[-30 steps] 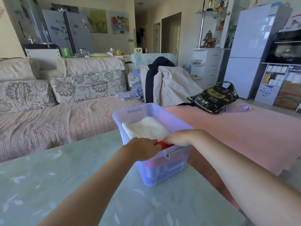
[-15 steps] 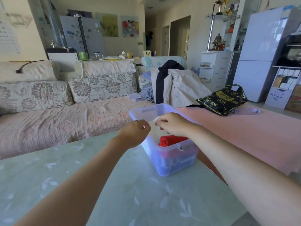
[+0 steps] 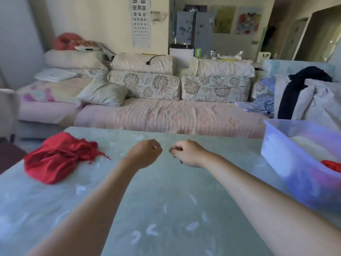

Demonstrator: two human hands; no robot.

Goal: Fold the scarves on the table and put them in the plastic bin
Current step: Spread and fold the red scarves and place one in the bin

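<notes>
A crumpled red scarf (image 3: 57,157) with fringe lies on the left of the pale green table (image 3: 166,204). At the right stands the translucent blue plastic bin (image 3: 273,154), holding a folded white scarf (image 3: 310,145) and a folded red scarf (image 3: 332,165). My left hand (image 3: 144,154) and my right hand (image 3: 188,153) hover side by side over the middle of the table, between the red scarf and the bin. Both have loosely curled fingers and hold nothing.
A pink-covered sofa (image 3: 166,115) with floral cushions runs along the table's far edge. Clothes are piled (image 3: 304,97) on it at the right, behind the bin. A dark stool (image 3: 9,156) sits off the table's left edge.
Both hands have left the bin and moved left to the table's middle. My view has swung left, so the bin is now at the right edge and the red scarf has come into sight.
</notes>
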